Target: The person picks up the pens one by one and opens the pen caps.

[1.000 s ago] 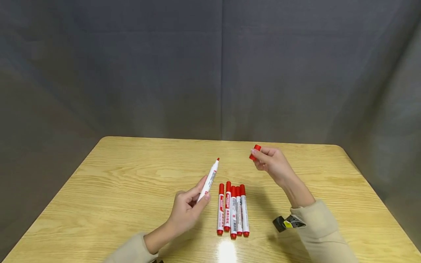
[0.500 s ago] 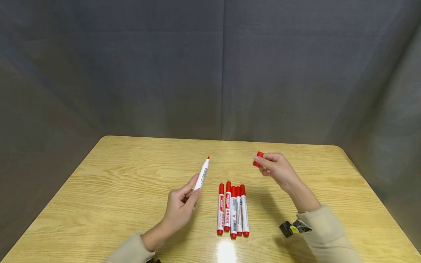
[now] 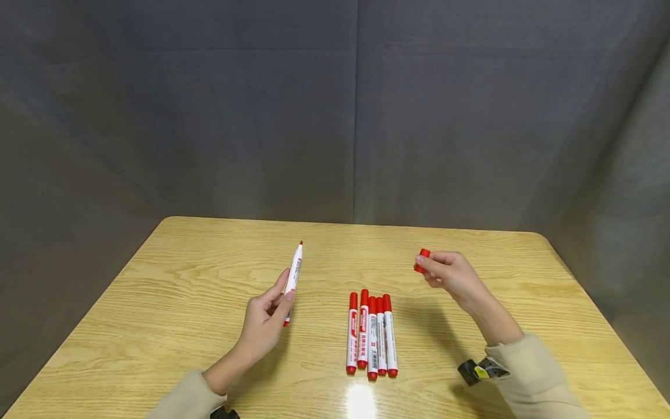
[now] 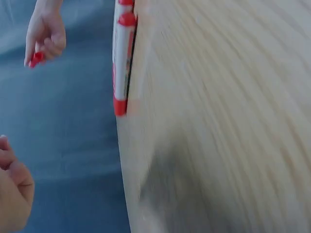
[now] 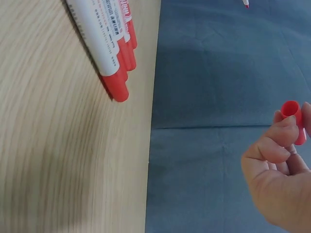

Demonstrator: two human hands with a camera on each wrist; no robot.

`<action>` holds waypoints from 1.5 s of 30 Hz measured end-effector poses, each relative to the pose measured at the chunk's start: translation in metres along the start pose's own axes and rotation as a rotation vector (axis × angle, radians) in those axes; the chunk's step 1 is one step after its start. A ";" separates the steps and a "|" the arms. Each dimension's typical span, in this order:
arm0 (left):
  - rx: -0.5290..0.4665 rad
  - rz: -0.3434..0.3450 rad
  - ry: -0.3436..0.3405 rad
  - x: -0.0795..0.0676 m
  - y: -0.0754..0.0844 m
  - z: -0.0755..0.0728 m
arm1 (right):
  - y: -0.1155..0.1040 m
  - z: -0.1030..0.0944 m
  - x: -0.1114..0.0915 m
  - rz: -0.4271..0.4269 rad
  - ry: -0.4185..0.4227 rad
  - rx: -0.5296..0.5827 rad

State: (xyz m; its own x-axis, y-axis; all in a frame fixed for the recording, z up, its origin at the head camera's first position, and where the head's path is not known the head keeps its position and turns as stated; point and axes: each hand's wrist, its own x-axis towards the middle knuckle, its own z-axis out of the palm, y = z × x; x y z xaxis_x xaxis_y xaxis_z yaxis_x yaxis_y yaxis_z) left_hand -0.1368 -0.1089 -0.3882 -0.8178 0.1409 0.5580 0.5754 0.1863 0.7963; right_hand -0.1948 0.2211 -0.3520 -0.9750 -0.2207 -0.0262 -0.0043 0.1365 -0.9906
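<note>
An uncapped whiteboard marker (image 3: pixel 295 269), white with a bare red tip pointing up and away, is held between the thumb and fingers of my left hand (image 3: pixel 262 320). My right hand (image 3: pixel 454 278) pinches a red marker cap (image 3: pixel 421 261) well to the right, apart from the marker. In the right wrist view the hollow mouth of the cap (image 5: pixel 290 108) shows. Between the hands, several capped red whiteboard markers (image 3: pixel 373 340) lie side by side on the table, red caps toward the far edge. The left wrist view catches only part of my left hand (image 4: pixel 14 189); its marker is out of sight there.
The wood-grain table (image 3: pixel 173 302) has rounded far corners. A dark grey curtain (image 3: pixel 251 128) hangs behind it and along both sides. Dark straps with small devices (image 3: pixel 478 370) sit at the sleeve cuffs.
My left hand has moved left with the marker, which now stands more upright. My right hand has drifted right and slightly nearer with the cap. The markers on the table stay put.
</note>
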 end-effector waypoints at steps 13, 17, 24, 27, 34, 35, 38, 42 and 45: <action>0.064 -0.175 -0.002 0.000 -0.031 -0.035 | 0.006 -0.014 -0.006 0.003 0.024 0.013; 0.076 -0.235 -0.040 0.000 -0.035 -0.047 | 0.008 -0.017 -0.007 0.006 0.030 0.000; 0.101 -0.330 -0.077 -0.001 -0.044 -0.067 | 0.009 -0.022 -0.010 0.016 0.036 0.003; 0.121 -0.365 -0.080 -0.001 -0.045 -0.073 | 0.008 -0.023 -0.011 0.010 0.030 0.016; 0.148 -0.428 -0.093 -0.001 -0.050 -0.083 | 0.006 -0.025 -0.012 0.015 0.028 0.039; 0.154 -0.432 -0.097 -0.001 -0.051 -0.085 | 0.007 -0.025 -0.013 0.017 0.028 0.040; 0.144 -0.459 -0.105 -0.001 -0.056 -0.091 | 0.007 -0.026 -0.013 0.020 0.028 0.041; 0.130 -0.496 -0.115 -0.001 -0.062 -0.098 | 0.007 -0.028 -0.013 0.024 0.027 0.051; 0.131 -0.534 -0.121 -0.003 -0.064 -0.102 | 0.008 -0.028 -0.014 0.026 0.028 0.062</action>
State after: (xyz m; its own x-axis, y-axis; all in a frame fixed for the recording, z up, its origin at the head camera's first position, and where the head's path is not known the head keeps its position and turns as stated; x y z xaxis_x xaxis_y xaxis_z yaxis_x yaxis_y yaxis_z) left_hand -0.1724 -0.2206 -0.4167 -0.9935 0.1030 0.0480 0.0840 0.3809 0.9208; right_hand -0.1879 0.2526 -0.3553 -0.9804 -0.1910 -0.0492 0.0340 0.0819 -0.9961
